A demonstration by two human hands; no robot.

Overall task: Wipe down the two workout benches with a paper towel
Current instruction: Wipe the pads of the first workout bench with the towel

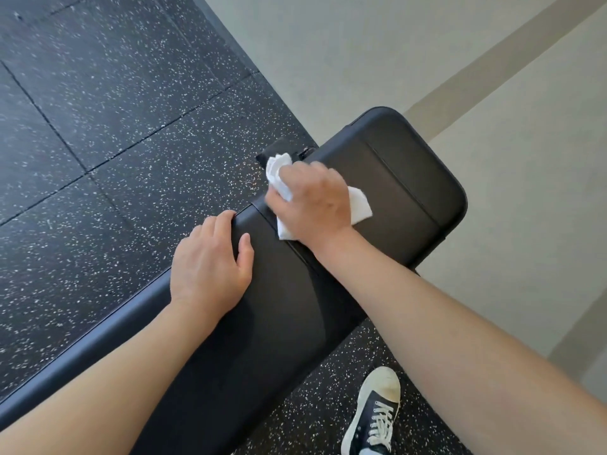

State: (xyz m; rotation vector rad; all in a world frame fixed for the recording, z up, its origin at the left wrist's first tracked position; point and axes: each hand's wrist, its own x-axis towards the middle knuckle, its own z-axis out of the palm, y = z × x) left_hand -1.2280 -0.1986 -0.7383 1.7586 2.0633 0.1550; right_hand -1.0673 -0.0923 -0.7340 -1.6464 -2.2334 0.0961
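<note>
One bench (387,178) is in view, black padded, long axis running from lower left to upper right, far end pointing at the pale wall; the second bench is not seen. A seam between the two pads crosses just under the right hand (312,201). The towel (359,205) is white, crumpled, lying on the pad near the left edge by the seam, with corners sticking out on both sides of the hand. Right grip: fingers curled over the wad, pressing it flat on the vinyl. Left hand (212,257): fingers spread and relaxed, laid over the pad's left edge, nothing held, apparently steadying. Towel is judged very light, soft, easily torn or bunched if dragged hard across the seam; best held bunched under the palm, as now, not by a corner. Pad is judged firm foam under smooth vinyl, slightly slippery, so strokes along the long axis should glide. The bench itself is likely heavy and stable; no need to be moved. A sneaker (377,412) is planted on the speckled rubber floor (98,126) beside the bench.
</note>
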